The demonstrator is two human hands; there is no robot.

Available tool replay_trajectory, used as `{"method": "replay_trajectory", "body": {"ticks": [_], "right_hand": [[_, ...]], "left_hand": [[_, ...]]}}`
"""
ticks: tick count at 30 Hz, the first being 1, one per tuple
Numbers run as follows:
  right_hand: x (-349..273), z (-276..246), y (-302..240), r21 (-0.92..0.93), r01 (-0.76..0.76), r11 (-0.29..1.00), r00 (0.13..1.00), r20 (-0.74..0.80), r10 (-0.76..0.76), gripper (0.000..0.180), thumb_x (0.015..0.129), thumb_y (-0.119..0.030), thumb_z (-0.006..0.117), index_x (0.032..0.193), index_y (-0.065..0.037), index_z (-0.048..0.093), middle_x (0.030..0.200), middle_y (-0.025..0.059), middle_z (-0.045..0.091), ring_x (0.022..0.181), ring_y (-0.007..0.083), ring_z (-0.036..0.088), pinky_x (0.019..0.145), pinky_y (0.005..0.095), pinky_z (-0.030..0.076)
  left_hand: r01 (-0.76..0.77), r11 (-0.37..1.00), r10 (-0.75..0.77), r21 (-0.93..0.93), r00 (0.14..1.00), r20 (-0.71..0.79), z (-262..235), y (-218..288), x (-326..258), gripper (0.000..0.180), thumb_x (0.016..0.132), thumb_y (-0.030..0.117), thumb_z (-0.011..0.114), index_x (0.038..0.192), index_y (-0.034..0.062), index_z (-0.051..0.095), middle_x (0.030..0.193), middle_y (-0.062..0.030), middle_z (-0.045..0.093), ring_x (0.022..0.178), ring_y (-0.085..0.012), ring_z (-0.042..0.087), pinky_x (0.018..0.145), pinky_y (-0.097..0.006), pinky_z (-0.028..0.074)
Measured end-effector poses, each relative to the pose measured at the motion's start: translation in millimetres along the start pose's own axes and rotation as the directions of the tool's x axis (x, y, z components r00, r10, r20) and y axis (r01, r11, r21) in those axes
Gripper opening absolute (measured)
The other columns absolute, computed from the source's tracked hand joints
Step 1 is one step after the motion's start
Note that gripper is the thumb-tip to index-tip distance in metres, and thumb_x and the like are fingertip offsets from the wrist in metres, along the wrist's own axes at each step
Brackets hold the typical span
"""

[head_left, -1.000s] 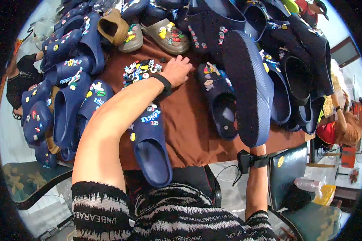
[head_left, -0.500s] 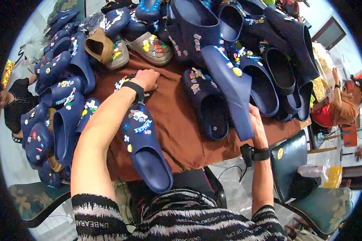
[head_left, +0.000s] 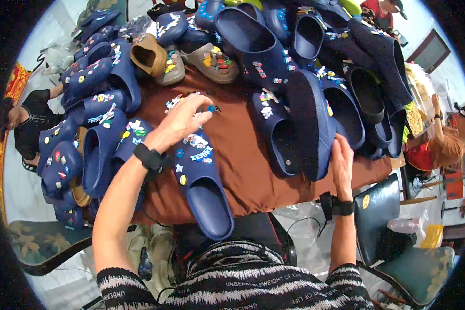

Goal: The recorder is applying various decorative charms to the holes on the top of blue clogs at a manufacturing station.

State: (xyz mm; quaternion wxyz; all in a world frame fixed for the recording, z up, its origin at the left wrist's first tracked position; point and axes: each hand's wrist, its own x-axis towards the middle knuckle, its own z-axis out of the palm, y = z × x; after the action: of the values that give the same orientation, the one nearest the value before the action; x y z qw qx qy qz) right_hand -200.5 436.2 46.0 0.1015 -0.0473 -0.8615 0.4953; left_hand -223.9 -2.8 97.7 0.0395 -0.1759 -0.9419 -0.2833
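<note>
Over the brown cloth (head_left: 253, 194), my left hand (head_left: 183, 120) hovers with curved, parted fingers and seems to hold nothing. Small coloured charms show around its fingertips. Just below it, a navy clog (head_left: 212, 206) decorated with charms lies with its heel toward me. My right hand (head_left: 342, 160) grips the heel end of another navy clog (head_left: 324, 134), which is tipped on its side; part of the grip is hidden. Left of that clog, a navy clog with charms (head_left: 276, 126) rests on the cloth.
Navy clogs (head_left: 106, 150) are heaped along the left side, with more (head_left: 349, 111) at the right. A tan clog (head_left: 151, 56) and a grey clog (head_left: 212, 62) lie at the back. Green chairs (head_left: 380, 219) flank the table. Other people (head_left: 442, 142) are at both sides.
My left hand has lifted slightly and its fingers have opened out. The clog at my right hand has rolled, showing a darker face. The whole view has shifted a little.
</note>
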Motion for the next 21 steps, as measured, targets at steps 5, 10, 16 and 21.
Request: {"method": "replay_trajectory", "body": {"ticks": [5,10,16,21], "right_hand": [[-7,18,-21,-0.066,0.233,0.97,0.963,-0.121,-0.239,0.058,0.096,-0.025,0.068,0.142,0.002,0.045,0.103,0.0129,0.068,0.092,0.019,0.061,0.084,0.0323,0.048],[-4,15,-37,0.408,0.01,0.913,0.997,0.062,-0.039,0.063,0.095,-0.017,0.069,0.148,-0.001,0.04,0.091,0.0042,0.064,0.081,0.0091,0.055,0.072,0.0248,0.044],[5,19,-43,0.357,0.259,0.897,0.965,-0.067,-0.252,0.052,0.093,-0.013,0.069,0.14,-0.002,0.05,0.089,0.0023,0.06,0.079,0.0098,0.052,0.071,0.0249,0.043],[14,17,-53,0.123,0.172,0.977,0.984,-0.065,-0.165,0.044,0.096,-0.017,0.064,0.137,-0.004,0.053,0.085,0.0,0.052,0.073,0.0119,0.045,0.066,0.0273,0.041]], "left_hand": [[-0.028,0.999,0.024,-0.022,0.983,-0.18,25,8,13,0.065,0.091,0.026,0.069,0.144,0.0017,0.04,0.135,-0.0212,0.052,0.125,-0.0345,0.053,0.107,-0.044,0.042],[0.096,0.991,-0.075,0.094,0.975,-0.211,44,19,88,0.073,0.088,0.026,0.072,0.143,-0.0039,0.035,0.132,-0.029,0.05,0.123,-0.0422,0.052,0.104,-0.046,0.044],[0.287,0.795,-0.509,-0.534,0.795,-0.33,70,-4,132,0.083,0.084,0.02,0.078,0.148,-0.0051,0.032,0.124,-0.0206,0.063,0.112,-0.0251,0.061,0.098,-0.035,0.047],[0.175,0.606,-0.537,-0.776,0.81,-0.237,74,25,146,0.071,0.087,0.003,0.067,0.148,-0.0062,0.033,0.127,-0.0185,0.062,0.113,-0.0236,0.061,0.099,-0.033,0.046]]}}
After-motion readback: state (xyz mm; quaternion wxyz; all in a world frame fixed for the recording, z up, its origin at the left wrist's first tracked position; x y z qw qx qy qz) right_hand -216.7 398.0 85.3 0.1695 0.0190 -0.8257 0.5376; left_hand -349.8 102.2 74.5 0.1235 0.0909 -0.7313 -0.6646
